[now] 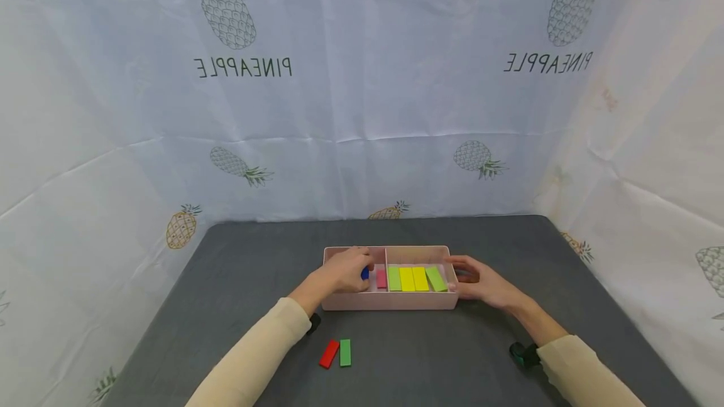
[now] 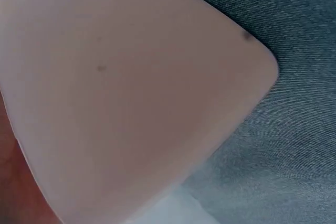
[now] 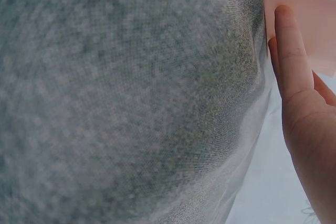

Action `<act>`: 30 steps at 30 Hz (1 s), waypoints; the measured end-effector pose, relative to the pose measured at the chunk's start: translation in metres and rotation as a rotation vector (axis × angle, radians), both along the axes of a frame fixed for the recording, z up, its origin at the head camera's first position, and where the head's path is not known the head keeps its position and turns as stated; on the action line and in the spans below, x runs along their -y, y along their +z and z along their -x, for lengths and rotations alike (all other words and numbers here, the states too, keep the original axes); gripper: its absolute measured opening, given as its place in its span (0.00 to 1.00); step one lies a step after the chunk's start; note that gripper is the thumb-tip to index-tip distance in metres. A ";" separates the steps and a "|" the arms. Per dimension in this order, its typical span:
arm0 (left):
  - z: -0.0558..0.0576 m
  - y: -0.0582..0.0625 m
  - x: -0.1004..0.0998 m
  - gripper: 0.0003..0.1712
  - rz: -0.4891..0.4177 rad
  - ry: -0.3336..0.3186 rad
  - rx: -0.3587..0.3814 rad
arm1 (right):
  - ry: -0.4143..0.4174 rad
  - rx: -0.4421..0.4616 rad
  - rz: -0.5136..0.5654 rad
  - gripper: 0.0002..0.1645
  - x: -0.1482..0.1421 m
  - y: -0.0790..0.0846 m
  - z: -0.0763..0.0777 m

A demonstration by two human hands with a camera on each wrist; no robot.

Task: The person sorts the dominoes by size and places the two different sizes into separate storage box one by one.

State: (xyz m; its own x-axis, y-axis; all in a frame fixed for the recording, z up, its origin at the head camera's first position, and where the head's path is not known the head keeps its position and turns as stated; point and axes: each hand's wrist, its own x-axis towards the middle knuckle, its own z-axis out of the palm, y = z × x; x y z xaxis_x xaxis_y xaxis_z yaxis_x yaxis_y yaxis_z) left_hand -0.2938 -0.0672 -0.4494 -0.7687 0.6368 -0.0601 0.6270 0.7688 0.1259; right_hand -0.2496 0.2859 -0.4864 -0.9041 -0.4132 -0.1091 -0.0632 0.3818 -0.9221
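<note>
A pink two-compartment box (image 1: 390, 301) stands on the dark table. My left hand (image 1: 346, 270) reaches over its left compartment, and a blue block (image 1: 364, 274) shows at the fingertips, pinched and partly hidden by them. Beside it in that compartment lies a pinkish-red block (image 1: 381, 279). In the right compartment, two yellow blocks (image 1: 413, 279) lie between a light green block (image 1: 394, 279) and a tilted green block (image 1: 436, 279). My right hand (image 1: 481, 281) touches the box's right end; in the right wrist view its fingers (image 3: 294, 56) lie fairly straight against the pink wall.
In front of the box, a red block (image 1: 329, 354) and a green block (image 1: 345, 353) lie side by side on the dark tabletop (image 1: 430, 363). A white pineapple-print curtain (image 1: 362, 93) hangs behind the table and along its sides. The left wrist view shows mostly box wall (image 2: 142, 87).
</note>
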 end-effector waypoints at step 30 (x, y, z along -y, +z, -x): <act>0.004 -0.006 -0.015 0.14 -0.008 0.027 0.127 | 0.005 0.014 0.022 0.43 0.000 -0.002 0.001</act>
